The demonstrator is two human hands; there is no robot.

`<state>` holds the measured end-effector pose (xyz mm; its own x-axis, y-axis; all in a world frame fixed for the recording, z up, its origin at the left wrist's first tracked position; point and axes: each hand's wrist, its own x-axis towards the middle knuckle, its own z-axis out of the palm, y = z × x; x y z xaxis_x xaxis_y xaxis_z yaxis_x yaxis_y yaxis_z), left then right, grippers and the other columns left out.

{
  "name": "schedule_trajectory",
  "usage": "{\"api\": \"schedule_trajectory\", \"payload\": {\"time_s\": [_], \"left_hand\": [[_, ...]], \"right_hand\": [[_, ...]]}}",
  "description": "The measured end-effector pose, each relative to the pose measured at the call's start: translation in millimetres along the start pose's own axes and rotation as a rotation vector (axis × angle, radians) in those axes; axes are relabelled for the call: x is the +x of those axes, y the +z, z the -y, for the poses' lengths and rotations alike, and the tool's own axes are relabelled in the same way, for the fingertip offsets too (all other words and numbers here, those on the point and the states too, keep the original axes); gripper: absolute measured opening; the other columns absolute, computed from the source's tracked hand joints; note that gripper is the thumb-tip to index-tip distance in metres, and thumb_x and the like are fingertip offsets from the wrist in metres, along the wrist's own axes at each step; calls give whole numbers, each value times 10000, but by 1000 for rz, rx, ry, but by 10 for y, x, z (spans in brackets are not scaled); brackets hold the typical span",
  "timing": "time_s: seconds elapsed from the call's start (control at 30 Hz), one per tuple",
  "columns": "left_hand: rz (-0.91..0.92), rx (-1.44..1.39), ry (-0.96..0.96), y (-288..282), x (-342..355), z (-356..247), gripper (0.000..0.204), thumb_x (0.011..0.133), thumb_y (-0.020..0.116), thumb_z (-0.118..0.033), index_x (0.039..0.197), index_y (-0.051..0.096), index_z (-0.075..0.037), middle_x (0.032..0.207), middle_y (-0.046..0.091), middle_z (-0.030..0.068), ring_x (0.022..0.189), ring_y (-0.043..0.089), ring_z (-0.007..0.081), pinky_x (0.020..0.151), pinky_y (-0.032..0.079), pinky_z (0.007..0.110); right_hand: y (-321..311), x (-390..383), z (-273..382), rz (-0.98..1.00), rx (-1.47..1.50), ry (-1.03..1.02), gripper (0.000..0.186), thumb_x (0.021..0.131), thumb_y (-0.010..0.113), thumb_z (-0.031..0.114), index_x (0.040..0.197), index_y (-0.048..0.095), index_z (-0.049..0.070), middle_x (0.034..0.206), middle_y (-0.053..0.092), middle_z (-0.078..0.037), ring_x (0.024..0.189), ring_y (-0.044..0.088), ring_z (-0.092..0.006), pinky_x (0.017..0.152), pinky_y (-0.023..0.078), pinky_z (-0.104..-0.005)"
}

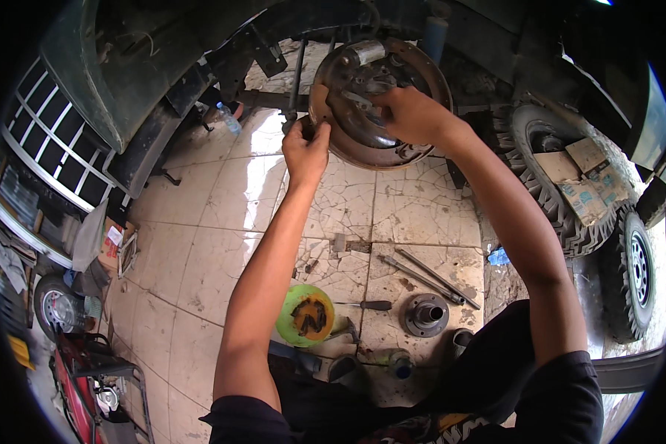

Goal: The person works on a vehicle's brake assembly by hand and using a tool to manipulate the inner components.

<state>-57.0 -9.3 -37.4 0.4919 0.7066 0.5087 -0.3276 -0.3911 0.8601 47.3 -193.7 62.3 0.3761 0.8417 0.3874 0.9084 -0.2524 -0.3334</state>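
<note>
Black T-shirt sleeves (559, 399) lie closest, at the bottom of the frame, with bare forearms stretching upward. Cracked floor tiles (229, 251) fill the middle. At right leans a knobby off-road tyre (524, 133) with cardboard (581, 181) against it. Upper centre holds the task's thing, a rusty drum brake assembly (355, 135). The right hand (418, 117) is curled against its inner mechanism; I cannot tell what it grasps. The left hand (307, 152) has thumb and fingers at the assembly's lower-left rim, whether pinching it I cannot tell. Lower centre shows a green bowl (283, 320) containing dark pieces (311, 320), a flanged wheel hub (427, 314) to its right, and, between them, a dark-handled screwdriver (376, 305).
</note>
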Motion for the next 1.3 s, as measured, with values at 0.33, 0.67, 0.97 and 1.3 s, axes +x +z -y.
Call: {"api": "schedule_trajectory", "payload": {"time_s": [0.33,0.67,0.97,1.3], "left_hand": [[26,18,-63,-48,0,-22,191,851,661,-108,959,647,49,800,679,61,709,581,93,651,474,263],[33,-38,71,-25,-1,3,213,852,658,-92,1000,632,59,851,682,59,752,595,95,692,482,251],[46,50,65,-40,-41,-22,204,849,653,-70,1007,618,52,902,677,71,807,604,112,746,484,256],[47,3,105,-20,-58,-80,137,857,633,-62,958,613,27,832,650,23,752,568,65,696,459,230]], "right_hand": [[160,80,275,7,-313,22,281,746,555,49,999,676,31,845,691,-187,823,686,-356,782,546,-445],[-264,-227,226,324,-254,16,297,826,517,35,1055,702,77,986,695,-129,958,655,-305,854,504,-401],[-465,-331,290,202,-247,52,309,846,537,36,1121,674,74,910,690,-154,892,659,-334,815,508,-424],[-480,-214,76,-226,-83,83,311,833,510,-20,1122,619,9,758,631,-239,797,617,-427,758,469,-477]]}}
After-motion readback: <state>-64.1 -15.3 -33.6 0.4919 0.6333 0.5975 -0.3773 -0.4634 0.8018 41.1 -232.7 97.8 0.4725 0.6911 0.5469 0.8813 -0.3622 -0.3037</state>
